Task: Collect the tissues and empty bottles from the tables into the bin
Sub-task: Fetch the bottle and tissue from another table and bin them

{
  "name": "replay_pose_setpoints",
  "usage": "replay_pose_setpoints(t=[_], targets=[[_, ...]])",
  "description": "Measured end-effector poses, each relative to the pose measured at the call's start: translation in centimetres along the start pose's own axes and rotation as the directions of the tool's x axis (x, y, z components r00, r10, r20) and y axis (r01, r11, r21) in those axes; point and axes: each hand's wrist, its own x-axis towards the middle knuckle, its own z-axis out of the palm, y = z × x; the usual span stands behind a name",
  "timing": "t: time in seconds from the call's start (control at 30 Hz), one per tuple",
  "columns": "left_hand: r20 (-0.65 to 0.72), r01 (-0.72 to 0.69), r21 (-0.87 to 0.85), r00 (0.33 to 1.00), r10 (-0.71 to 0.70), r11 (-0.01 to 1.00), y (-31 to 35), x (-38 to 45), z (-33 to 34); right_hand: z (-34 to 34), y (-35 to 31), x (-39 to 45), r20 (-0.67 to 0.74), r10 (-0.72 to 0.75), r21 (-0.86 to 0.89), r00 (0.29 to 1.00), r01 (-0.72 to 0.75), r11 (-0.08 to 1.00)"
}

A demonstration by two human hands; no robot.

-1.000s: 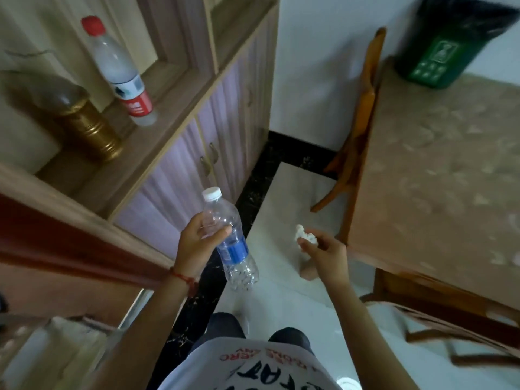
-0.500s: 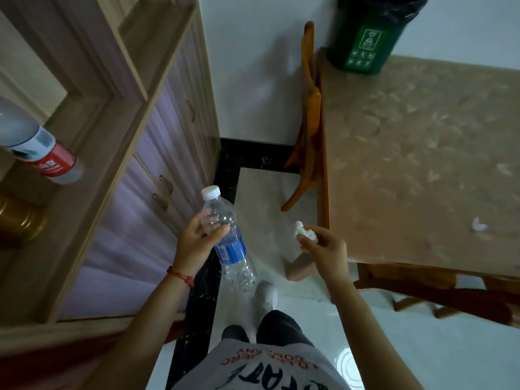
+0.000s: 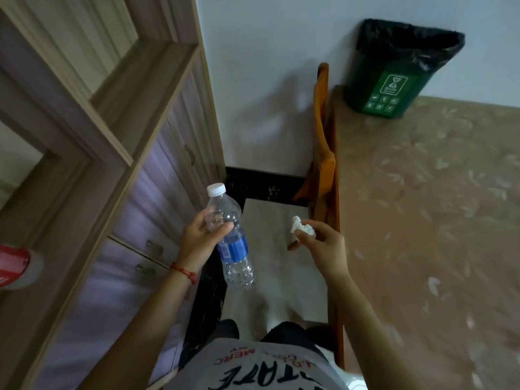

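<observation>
My left hand (image 3: 201, 239) grips a clear empty plastic bottle (image 3: 232, 243) with a white cap and blue label, held cap-up over the floor. My right hand (image 3: 320, 243) pinches a crumpled white tissue (image 3: 300, 227) at its fingertips, just left of the table edge. The green bin (image 3: 394, 71) with a black liner stands on the far left corner of the patterned brown table (image 3: 436, 206), against the wall, well beyond both hands.
A wooden cabinet (image 3: 118, 153) with shelves and drawers runs along the left. The base of a red-labelled bottle (image 3: 17, 266) shows on its shelf at the left edge. An orange wooden chair (image 3: 323, 153) is tucked against the table's left side. A narrow tiled floor strip lies between.
The view has swung right and moved toward the table. The bin and table now sit larger and nearer, and the shelf bottle has slid to the left edge. Both hands keep their holds.
</observation>
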Motion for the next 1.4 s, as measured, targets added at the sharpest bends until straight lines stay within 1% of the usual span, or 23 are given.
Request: replay_pose_setpoints(t=[0.13, 0.2, 0.3, 0.4, 0.5, 0.6, 0.77, 0.97, 1.17, 1.27, 1.4], targets=[[-0.022, -0.017, -0.01, 1.0, 0.017, 1.0, 1.1, 4.3, 1.1, 0.6, -1.8, 4.5, -0.012, 0.013, 0.019, 1.0, -0.012, 1.0], [-0.002, -0.013, -0.003, 1.0, 0.013, 1.0, 1.5, 6.5, 1.3, 1.3, -2.2, 6.4, -0.005, 0.035, 0.052, 0.999, -0.034, 0.998], [0.041, -0.007, -0.01, 0.999, 0.007, 1.0, 2.1, 10.5, 1.5, 2.6, -2.9, 9.3, -0.008, 0.056, 0.047, 0.998, -0.056, 0.997], [0.094, -0.021, -0.017, 0.995, 0.022, 1.0, 2.7, 14.8, 1.6, 3.9, -3.6, 12.5, -0.065, 0.031, 0.014, 0.997, -0.03, 0.999], [0.132, -0.034, 0.001, 0.991, 0.034, 0.999, 4.0, 19.7, 1.7, 5.3, -4.7, 15.6, -0.121, 0.042, 0.023, 0.992, -0.039, 0.999], [0.17, -0.034, -0.031, 0.985, 0.039, 0.999, 5.3, 24.2, 1.6, 6.9, -6.1, 18.8, -0.16, 0.04, 0.006, 0.986, -0.039, 0.999], [0.226, -0.054, -0.009, 0.973, 0.055, 0.998, 7.1, 30.1, 1.2, 8.9, -8.3, 22.7, -0.217, 0.037, 0.035, 0.976, -0.03, 0.999], [0.251, -0.041, 0.013, 0.967, 0.036, 0.999, 8.5, 34.2, 1.5, 10.1, -10.2, 26.4, -0.23, 0.032, 0.031, 0.973, -0.025, 0.999], [0.246, -0.016, 0.014, 0.969, 0.012, 1.0, 9.4, 38.1, 2.5, 10.4, -11.4, 31.3, -0.226, 0.038, 0.059, 0.973, -0.025, 0.998], [0.226, -0.029, 0.029, 0.974, 0.022, 0.999, 9.9, 40.3, 3.4, 10.1, -12.1, 33.9, -0.213, 0.035, 0.068, 0.976, -0.021, 0.997], [0.232, -0.045, 0.024, 0.972, 0.038, 0.999, 11.6, 43.0, 5.4, 9.1, -13.1, 37.5, -0.205, 0.02, 0.07, 0.979, -0.005, 0.998]])
